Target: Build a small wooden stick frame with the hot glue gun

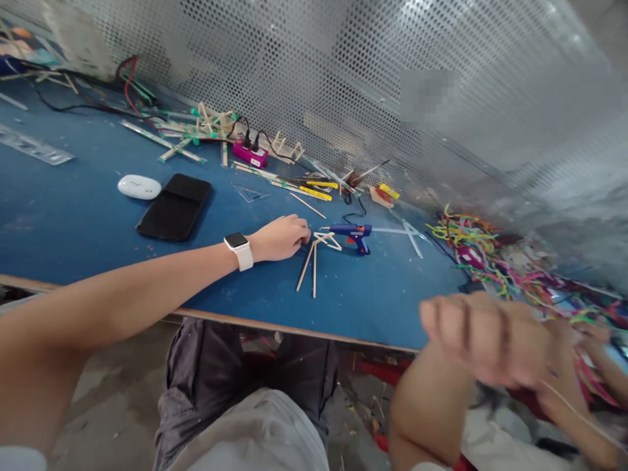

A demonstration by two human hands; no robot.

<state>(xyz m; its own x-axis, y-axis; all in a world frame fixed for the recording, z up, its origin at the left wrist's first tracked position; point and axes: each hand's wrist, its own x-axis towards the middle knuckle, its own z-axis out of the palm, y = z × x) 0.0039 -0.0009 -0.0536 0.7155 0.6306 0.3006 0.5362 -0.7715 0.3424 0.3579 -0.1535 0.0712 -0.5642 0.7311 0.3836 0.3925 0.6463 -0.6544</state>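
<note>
My left hand (283, 238), with a white-strapped watch (238, 247) at the wrist, rests on the blue table with its fingers curled under. Whatever those fingers hold, if anything, is hidden. Close beside its fingertips lies a small frame of thin wooden sticks (328, 241), two longer sticks pointing toward me. A blue hot glue gun (352, 235) lies on its side just right of this frame, its nozzle near the sticks. My right hand (490, 337) is raised off the table's front edge at the right, blurred, its fingers folded into a fist. Its inside does not show.
A black phone (175, 207) and a white oval case (139, 187) lie left. Behind are a purple power adapter (250, 154), yellow-handled cutters (316, 193) and stick structures (216, 121) against a perforated metal panel (294, 72). Colourful strands (461, 229) heap up right, near another person's arm (572, 399).
</note>
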